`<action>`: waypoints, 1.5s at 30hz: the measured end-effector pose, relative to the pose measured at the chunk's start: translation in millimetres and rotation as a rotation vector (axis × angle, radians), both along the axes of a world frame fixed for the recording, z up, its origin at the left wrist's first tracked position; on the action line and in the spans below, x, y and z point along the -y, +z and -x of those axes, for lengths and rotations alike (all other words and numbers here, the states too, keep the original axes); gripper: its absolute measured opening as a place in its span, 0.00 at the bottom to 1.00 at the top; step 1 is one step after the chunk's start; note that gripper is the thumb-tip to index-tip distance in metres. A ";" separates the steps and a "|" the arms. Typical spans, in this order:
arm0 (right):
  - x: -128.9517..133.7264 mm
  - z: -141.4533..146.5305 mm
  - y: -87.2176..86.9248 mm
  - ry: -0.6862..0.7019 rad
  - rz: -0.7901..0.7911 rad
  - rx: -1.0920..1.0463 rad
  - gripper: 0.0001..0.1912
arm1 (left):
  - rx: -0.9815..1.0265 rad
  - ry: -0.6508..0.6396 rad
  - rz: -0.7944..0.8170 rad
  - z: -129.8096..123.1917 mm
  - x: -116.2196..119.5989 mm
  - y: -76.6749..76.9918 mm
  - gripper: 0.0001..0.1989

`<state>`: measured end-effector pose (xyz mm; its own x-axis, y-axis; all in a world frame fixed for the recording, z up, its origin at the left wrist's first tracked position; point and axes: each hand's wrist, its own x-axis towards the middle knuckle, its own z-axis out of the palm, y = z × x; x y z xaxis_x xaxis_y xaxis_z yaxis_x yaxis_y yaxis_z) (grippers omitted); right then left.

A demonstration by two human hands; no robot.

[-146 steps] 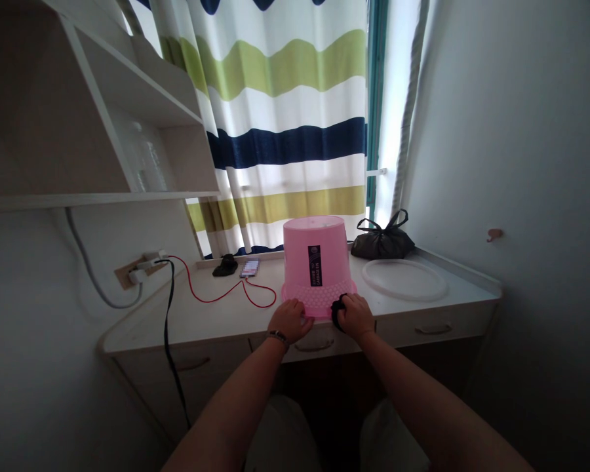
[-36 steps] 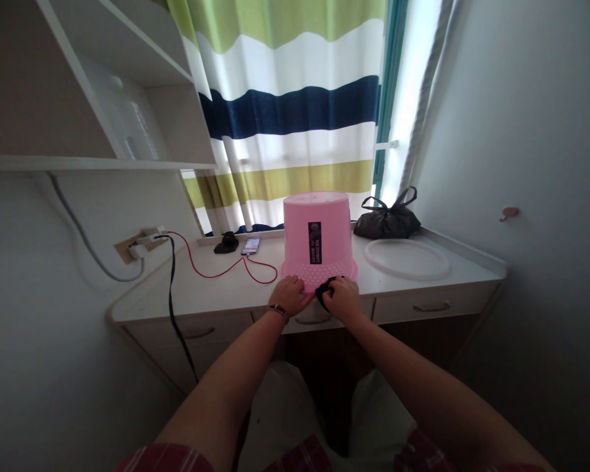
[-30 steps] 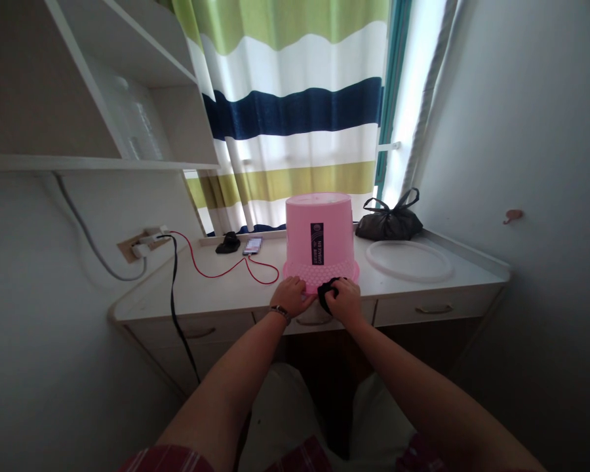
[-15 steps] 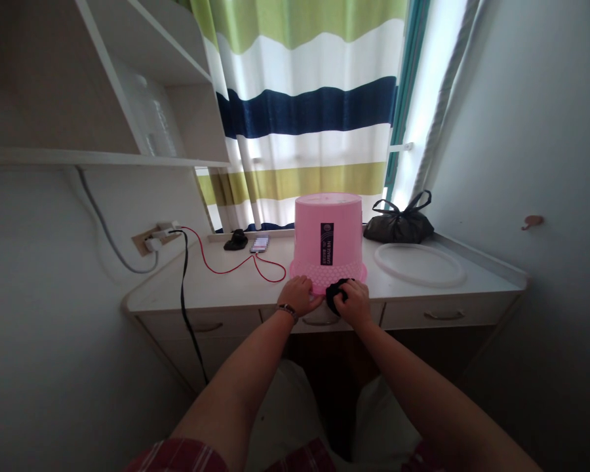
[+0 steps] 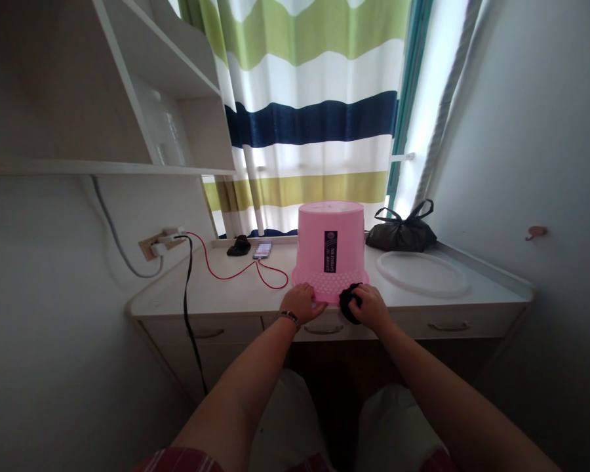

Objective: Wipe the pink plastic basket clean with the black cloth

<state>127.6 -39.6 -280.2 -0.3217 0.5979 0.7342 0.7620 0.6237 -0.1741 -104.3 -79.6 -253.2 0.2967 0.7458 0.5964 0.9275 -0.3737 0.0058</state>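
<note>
A pink garbage bin point(image 5: 344, 226) stands upside down near the front edge of the white desk, its black label facing me. My left hand point(image 5: 299, 303) grips the bin's rim at the front left, fingers on top and thumb toward the right. In my right hand point(image 5: 368, 305) is a black bundle point(image 5: 349, 304), pressed against the front right of the rim. What the bundle is made of cannot be told.
On the desk point(image 5: 216, 288), a white ring point(image 5: 387, 276) and a tied black bag point(image 5: 398, 236) lie right of the bin. Leftward are a phone point(image 5: 262, 250) on a red cable and a black object point(image 5: 238, 246). A black cable hangs over the front left.
My right hand and the black bundle have moved a little to the right along the rim, away from my left hand. The whole view has tilted slightly upward.
</note>
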 end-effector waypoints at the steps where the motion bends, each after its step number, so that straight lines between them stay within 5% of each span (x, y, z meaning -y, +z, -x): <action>1: -1.1 -2.4 0.1 -0.006 0.006 0.006 0.07 | 0.000 -0.004 -0.004 0.1 -0.1 -0.3 0.18; 10: 5.6 13.1 -4.9 -0.177 0.008 -0.047 0.05 | -0.028 -0.012 -0.023 1.4 -1.5 -1.6 0.18; 24: 11.4 21.3 -11.6 -0.233 -0.034 -0.116 0.03 | -0.070 0.018 -0.012 0.0 0.1 -0.9 0.18; 45: 22.4 8.6 -5.7 -0.115 0.018 -0.028 0.09 | 0.028 0.020 0.035 -0.7 0.8 2.5 0.23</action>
